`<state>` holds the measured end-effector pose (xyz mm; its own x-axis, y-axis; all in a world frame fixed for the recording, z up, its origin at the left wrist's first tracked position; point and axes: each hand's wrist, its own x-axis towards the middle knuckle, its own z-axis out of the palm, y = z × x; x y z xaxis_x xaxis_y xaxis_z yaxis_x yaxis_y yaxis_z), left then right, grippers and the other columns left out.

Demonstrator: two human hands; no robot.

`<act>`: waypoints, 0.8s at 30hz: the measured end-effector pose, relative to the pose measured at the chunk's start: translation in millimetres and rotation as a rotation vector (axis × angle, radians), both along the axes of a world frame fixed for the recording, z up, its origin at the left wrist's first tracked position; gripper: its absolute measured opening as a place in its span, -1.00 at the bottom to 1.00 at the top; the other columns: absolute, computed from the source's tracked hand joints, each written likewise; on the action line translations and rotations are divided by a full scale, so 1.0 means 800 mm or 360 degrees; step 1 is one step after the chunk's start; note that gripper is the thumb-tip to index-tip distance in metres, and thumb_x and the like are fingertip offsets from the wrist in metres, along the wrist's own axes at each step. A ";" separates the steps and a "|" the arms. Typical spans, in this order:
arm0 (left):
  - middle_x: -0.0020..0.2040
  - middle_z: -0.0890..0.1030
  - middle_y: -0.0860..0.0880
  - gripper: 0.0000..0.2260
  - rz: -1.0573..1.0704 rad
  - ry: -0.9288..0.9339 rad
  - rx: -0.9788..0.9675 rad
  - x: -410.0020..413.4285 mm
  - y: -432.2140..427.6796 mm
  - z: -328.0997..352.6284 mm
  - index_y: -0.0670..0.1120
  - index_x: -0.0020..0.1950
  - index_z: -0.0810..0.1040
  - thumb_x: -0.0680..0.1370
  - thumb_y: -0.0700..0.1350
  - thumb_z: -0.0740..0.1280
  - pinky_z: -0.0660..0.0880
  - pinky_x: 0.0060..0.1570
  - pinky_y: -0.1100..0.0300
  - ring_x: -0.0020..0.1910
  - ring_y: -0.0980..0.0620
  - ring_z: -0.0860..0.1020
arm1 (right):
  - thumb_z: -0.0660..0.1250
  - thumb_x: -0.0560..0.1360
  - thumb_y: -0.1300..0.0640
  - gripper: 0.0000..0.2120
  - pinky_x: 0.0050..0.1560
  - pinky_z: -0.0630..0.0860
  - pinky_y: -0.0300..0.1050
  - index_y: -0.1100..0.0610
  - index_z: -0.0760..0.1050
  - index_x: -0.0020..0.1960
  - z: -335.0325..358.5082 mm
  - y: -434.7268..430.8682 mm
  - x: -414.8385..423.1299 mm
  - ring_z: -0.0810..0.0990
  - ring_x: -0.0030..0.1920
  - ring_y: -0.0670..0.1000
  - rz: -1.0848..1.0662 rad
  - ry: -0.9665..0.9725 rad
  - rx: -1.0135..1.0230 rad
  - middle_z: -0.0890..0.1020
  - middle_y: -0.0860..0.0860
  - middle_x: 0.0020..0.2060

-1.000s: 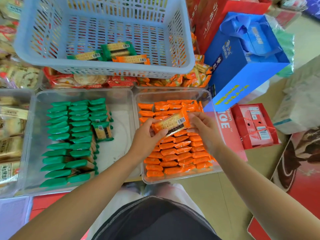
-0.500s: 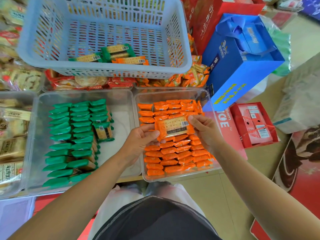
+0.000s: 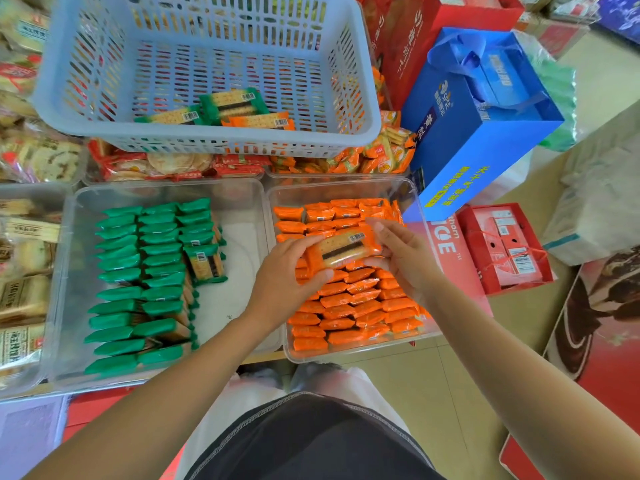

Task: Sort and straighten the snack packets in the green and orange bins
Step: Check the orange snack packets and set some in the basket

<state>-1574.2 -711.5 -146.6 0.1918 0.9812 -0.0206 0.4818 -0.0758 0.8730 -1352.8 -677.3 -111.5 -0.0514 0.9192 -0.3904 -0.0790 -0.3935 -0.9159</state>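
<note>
The left hand (image 3: 287,278) and right hand (image 3: 401,258) pinch one orange packet (image 3: 341,249) by its ends. It hangs above the orange bin (image 3: 346,353).

The orange packet (image 3: 341,249) I held had a tan cracker print, a dark stripe and a white barcode. Under my grip were more orange packs (image 3: 353,306). Left of it were green packs (image 3: 117,261); beyond it, a pale blue slotted basket (image 3: 207,140); right, a blue bag (image 3: 478,140) with yellow lettering.

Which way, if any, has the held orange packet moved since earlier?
Yes, slightly: the orange packet stays over the orange bin's far half but has turned closer to parallel with its rows.
</note>
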 end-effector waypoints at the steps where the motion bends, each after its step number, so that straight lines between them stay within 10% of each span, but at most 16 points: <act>1: 0.25 0.52 0.14 -0.43 0.0002 -0.0063 -0.0088 -0.001 0.001 -0.001 0.10 0.37 0.46 0.43 0.33 0.25 0.43 0.21 0.13 0.22 0.12 0.48 | 0.26 0.60 0.16 -0.79 -0.09 0.64 -0.11 0.12 0.57 0.19 0.001 0.000 0.001 0.63 -0.12 -0.05 0.0021 0.0045 -0.0009 0.63 0.02 -0.08; 5: 0.05 0.69 0.08 -0.54 -0.0067 -0.0457 -0.0495 0.000 0.004 0.006 0.11 0.21 0.57 0.48 0.34 0.20 0.52 0.15 0.06 0.06 0.12 0.61 | 0.37 0.50 0.23 -0.77 0.04 0.59 -0.11 0.13 0.58 0.15 0.000 -0.004 0.003 0.62 0.06 -0.03 0.0152 0.0062 0.0032 0.65 0.00 0.04; 12: 0.00 0.71 -0.06 -0.75 0.0109 -0.0819 -0.0660 0.005 0.005 0.016 -0.06 0.02 0.55 0.62 0.10 0.23 0.49 -0.05 0.18 -0.03 0.01 0.66 | 0.47 0.33 0.10 -0.81 -0.25 0.59 -0.25 0.14 0.53 -0.13 0.009 -0.004 -0.001 0.67 -0.26 -0.04 0.0015 -0.0072 0.0078 0.71 0.02 -0.24; 24: -0.07 0.68 -0.11 -0.83 0.0060 -0.0768 -0.0782 0.002 0.012 0.015 -0.03 0.09 0.44 0.69 0.00 0.10 0.48 -0.16 0.20 -0.14 -0.01 0.65 | 0.44 0.38 0.08 -0.84 -0.04 0.61 -0.12 0.11 0.55 -0.09 -0.002 -0.002 0.000 0.65 0.02 0.05 0.0031 -0.0048 0.0055 0.68 0.09 -0.05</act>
<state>-1572.4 -702.3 -134.8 0.2571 0.8861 -0.3856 0.0248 0.3929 0.9193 -1352.5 -678.6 -112.9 -0.0579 0.9311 -0.3601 -0.0438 -0.3627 -0.9309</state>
